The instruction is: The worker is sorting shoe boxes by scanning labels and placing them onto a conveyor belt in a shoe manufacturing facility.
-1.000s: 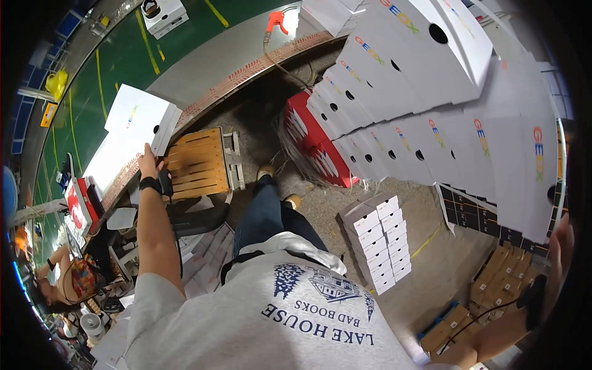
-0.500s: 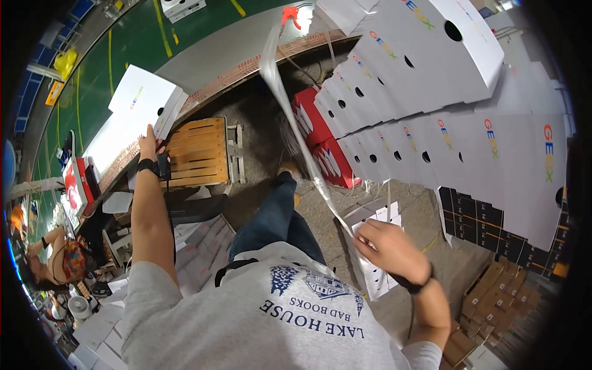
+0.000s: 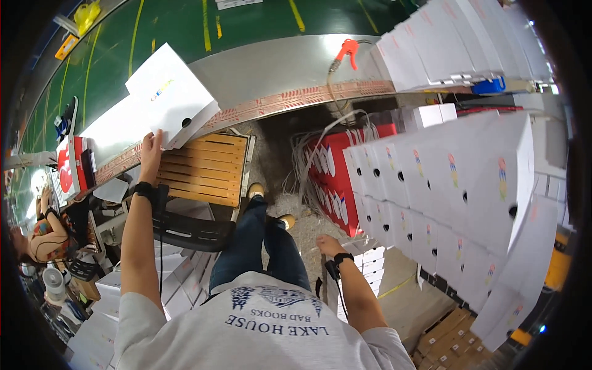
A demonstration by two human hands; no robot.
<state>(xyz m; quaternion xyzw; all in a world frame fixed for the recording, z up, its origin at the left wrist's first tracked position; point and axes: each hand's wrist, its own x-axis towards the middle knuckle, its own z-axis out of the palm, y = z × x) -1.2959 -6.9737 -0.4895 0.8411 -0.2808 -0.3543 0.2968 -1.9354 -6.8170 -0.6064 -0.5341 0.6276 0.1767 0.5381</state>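
Observation:
My left hand point(image 3: 150, 150) reaches up and forward and grips the lower edge of a flat white box point(image 3: 171, 94) with a small round hole. The box lies tilted on the metal rim point(image 3: 277, 65) of a green conveyor belt point(image 3: 246, 24). My right hand point(image 3: 328, 245) hangs low beside my right leg, just above a short stack of small white boxes point(image 3: 373, 259). Its fingers look loosely curled, and nothing shows clearly in them. A pale strap point(image 3: 320, 145) droops from the conveyor edge, well above that hand.
A wooden slatted platform point(image 3: 203, 169) and a black plastic seat point(image 3: 191, 231) stand before my legs. Red cartons point(image 3: 336, 179) sit ahead on the right. Tall rows of white boxes point(image 3: 456, 179) fill the right side. An orange air gun point(image 3: 348, 48) hangs above. Another person point(image 3: 37, 234) sits far left.
My right hand has let go of the long pale strap and dropped to my side. My left hand has stayed at the white box on the conveyor edge. The view has tilted.

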